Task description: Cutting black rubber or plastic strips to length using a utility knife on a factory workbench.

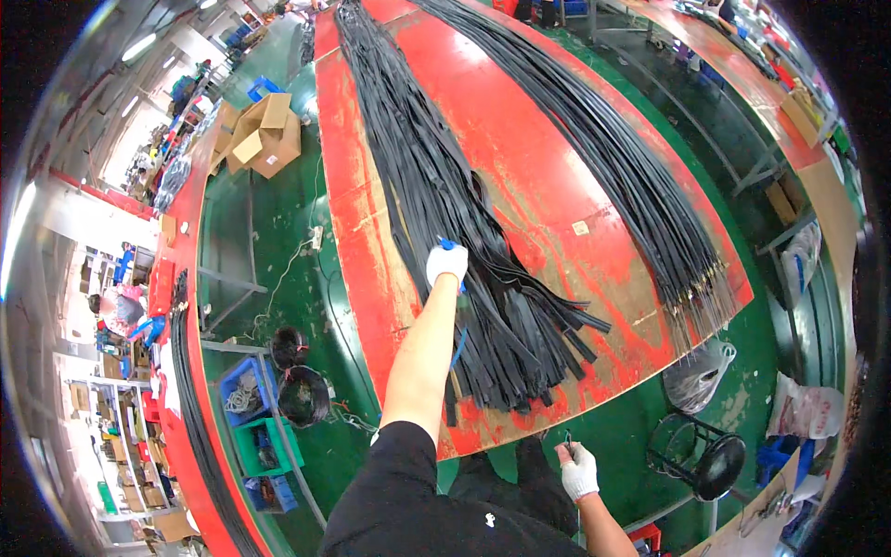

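Black flat strips [422,167], long bundle along left side of worn red table [543,176]. Left arm [418,362] stretched forward; white-gloved left hand [448,266] on strips, grip unclear. Right forearm [603,527] low, outside table edge; gloved right hand [579,471] pinching thin dark implement [569,437].

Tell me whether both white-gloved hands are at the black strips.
No, only the left hand is at the black strips; the right hand is off the near edge of the red table.

Glossy strips [408,139], apparently plastic, and a rough, scuffed tabletop [529,176]
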